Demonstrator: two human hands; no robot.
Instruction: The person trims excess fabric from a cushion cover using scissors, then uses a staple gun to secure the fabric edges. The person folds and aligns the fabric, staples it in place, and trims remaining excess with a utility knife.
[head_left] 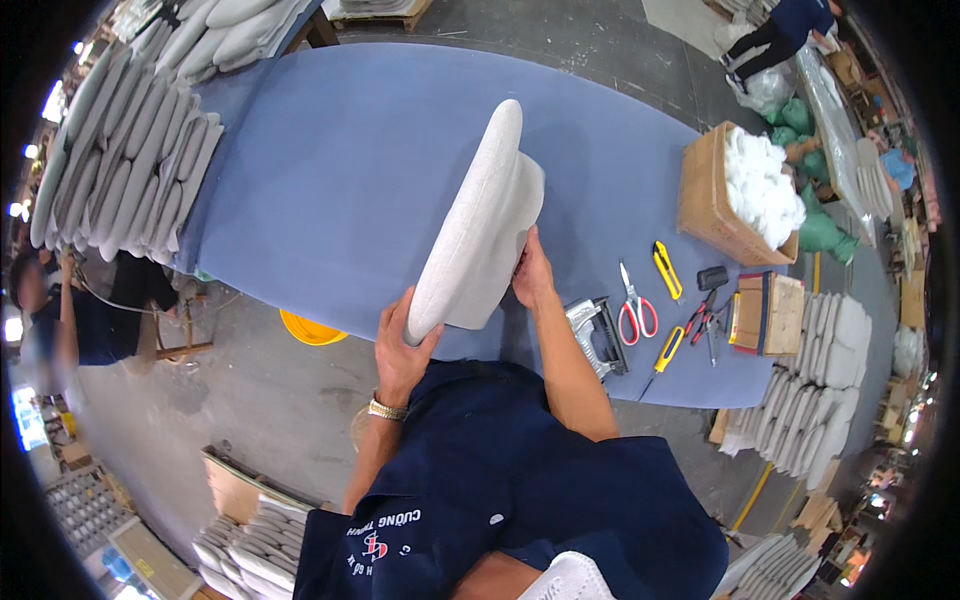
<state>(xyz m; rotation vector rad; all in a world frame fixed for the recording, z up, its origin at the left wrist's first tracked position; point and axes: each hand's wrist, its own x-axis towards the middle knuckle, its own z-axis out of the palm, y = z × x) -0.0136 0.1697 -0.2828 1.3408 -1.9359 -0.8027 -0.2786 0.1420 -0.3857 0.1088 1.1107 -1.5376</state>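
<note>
I hold a light grey upholstered cushion panel (pixel 478 225) on edge above the blue-covered table (pixel 340 160). My left hand (pixel 401 345) grips its near lower end, with a gold wristwatch on that wrist. My right hand (pixel 532 275) presses against its right side, fingers behind the fabric flap. The panel tilts away from me, its curved padded face turned left.
A staple gun (pixel 598 335), red-handled scissors (pixel 634 305), yellow utility knives (pixel 666 268), pliers (pixel 705 318) and a box (pixel 765 312) lie at the table's right. A carton of white stuffing (pixel 745 195) stands beyond. Grey cushions (pixel 130 160) are stacked far left. Other people work nearby.
</note>
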